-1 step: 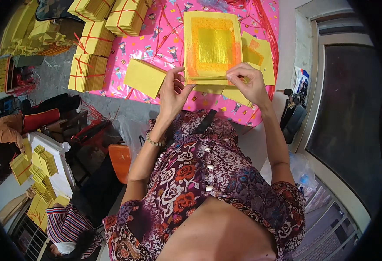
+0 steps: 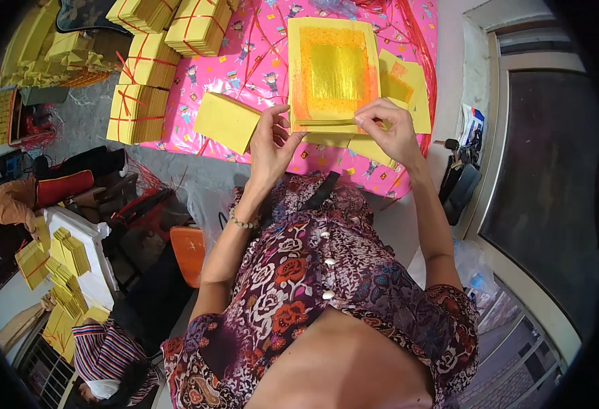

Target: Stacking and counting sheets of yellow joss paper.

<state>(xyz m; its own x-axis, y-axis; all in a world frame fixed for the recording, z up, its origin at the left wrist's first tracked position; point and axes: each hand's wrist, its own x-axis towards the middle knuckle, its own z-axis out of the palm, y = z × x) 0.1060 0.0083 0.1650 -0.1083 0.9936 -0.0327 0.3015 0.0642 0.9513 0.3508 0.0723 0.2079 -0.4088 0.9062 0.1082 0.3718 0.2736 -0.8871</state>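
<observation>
Sheet, gold-panelled, near edge folded

On pink cloth, before the person. Right hand: thumb and fingers pinching the fold. Left hand: thumb and fingers parted at the near left corner; grip cannot be told. Around: packet, just beside left hand; tied bundles, farther left; loose sheets, right; red strings, right edge. Room: string-strewn cloth between sheet and bundles.

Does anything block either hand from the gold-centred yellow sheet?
Nothing visible does: the left hand is at the near left corner of the yellow sheet; the right hand pinches its near edge, toward the right.
</observation>
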